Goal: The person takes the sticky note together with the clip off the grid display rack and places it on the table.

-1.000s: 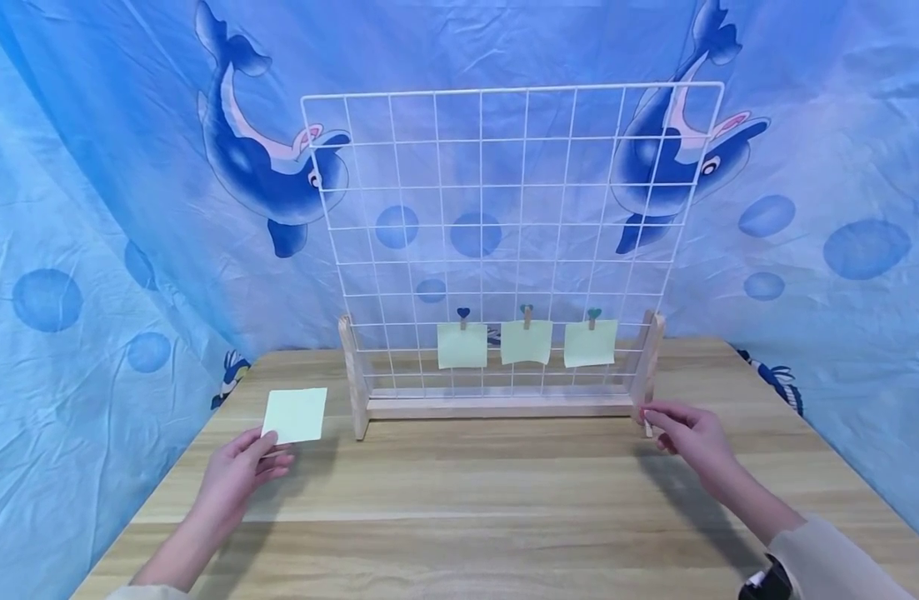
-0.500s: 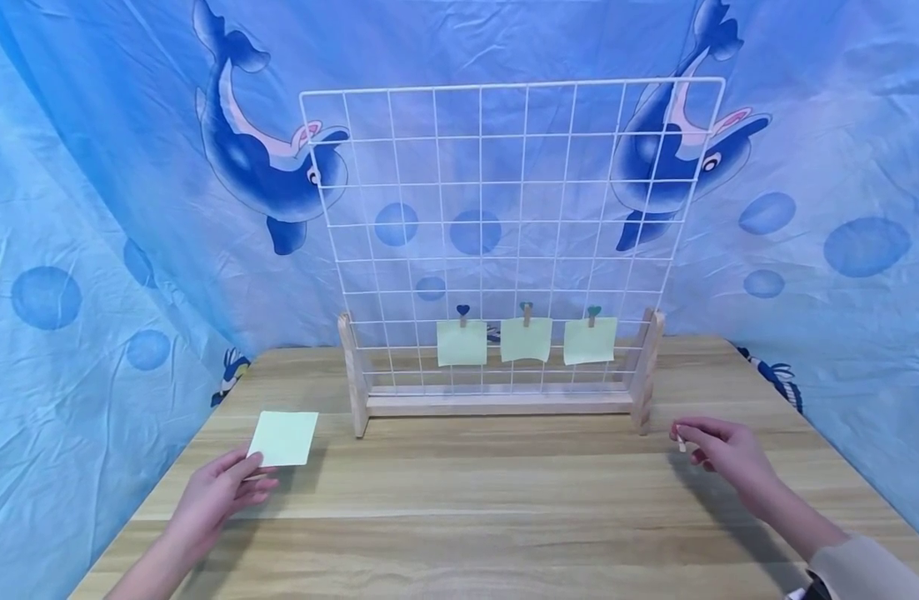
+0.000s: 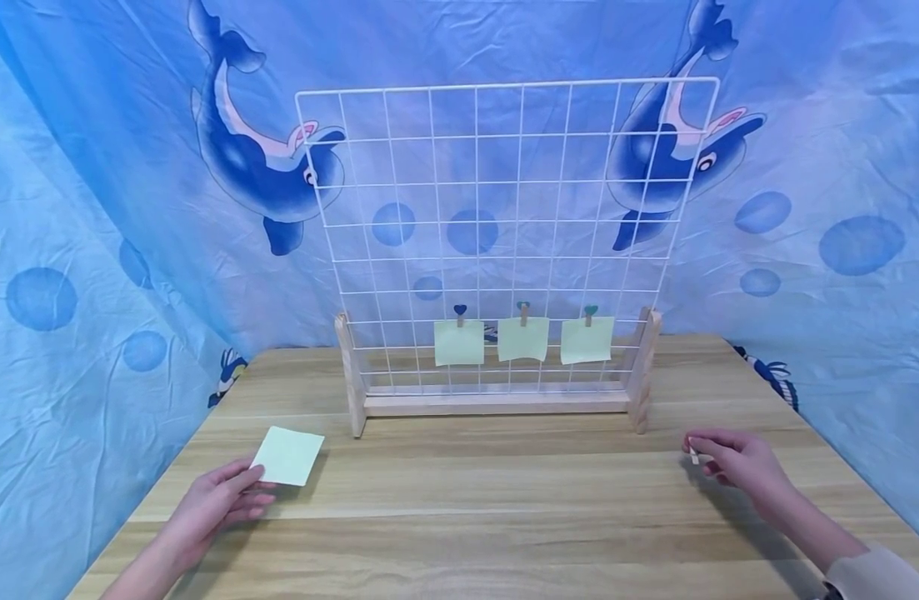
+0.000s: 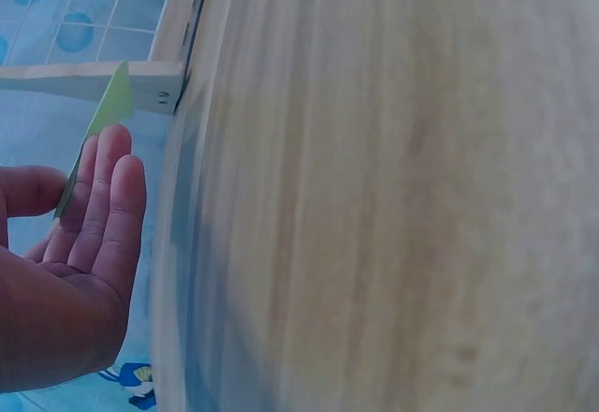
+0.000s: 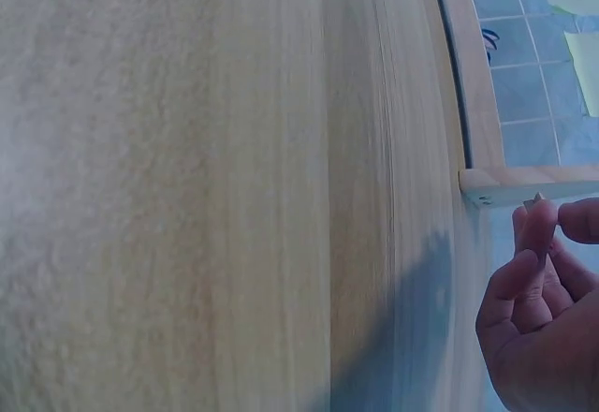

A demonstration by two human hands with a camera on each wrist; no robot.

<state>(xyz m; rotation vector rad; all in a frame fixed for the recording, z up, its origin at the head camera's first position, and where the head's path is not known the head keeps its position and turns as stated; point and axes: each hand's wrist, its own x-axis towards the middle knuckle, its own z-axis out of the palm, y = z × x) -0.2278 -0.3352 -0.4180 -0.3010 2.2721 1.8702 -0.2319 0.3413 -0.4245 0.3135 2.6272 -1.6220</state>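
On the left of the table, my left hand (image 3: 217, 507) pinches a pale green sticky note (image 3: 288, 456) by its corner, thumb on top. The left wrist view shows that note (image 4: 114, 101) nearly edge-on between thumb and fingers. Over on the right, my right hand (image 3: 740, 467) pinches a small clothespin (image 3: 694, 456) with a reddish top; the fingers hide most of it. Between the hands stands a white wire grid (image 3: 496, 242) in a wooden base (image 3: 496, 405). Three green notes hang low on it, the left (image 3: 459, 342), middle (image 3: 522, 339) and right (image 3: 586, 340) each under a heart-topped clothespin.
The wooden table (image 3: 459, 517) reaches under both hands. Behind the grid hangs a blue curtain (image 3: 444, 50) with printed dolphins, and it also runs down both sides. The base's upright posts (image 3: 643, 371) stand at either end of the grid.
Both hands have drawn back toward the person, the right one also moving rightward, away from the base's right post. The held note has lowered and turned. The hanging notes stay put.
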